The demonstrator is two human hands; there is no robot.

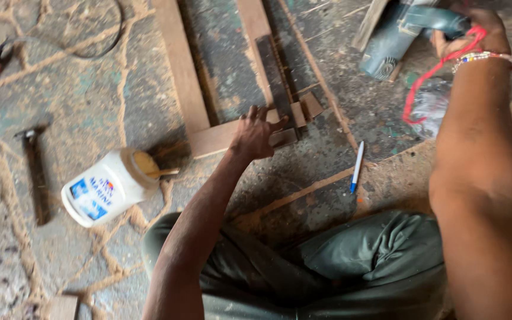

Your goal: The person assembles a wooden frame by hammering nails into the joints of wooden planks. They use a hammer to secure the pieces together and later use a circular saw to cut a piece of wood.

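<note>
Green trousers point(351, 261) fill the lower view. Left hand point(255, 135) presses flat, fingers spread, on the wood frame point(208, 140) corner on the floor. Right hand point(475, 32) is closed around a blue power tool point(404, 35) at upper right. Glue jar point(111, 185), hammer point(35, 175) and pen point(357, 166) lie nearby.

Rough concrete floor point(90, 101), worn grey-green w/ sawdust trails & cracks, lit by even daylight.
</note>
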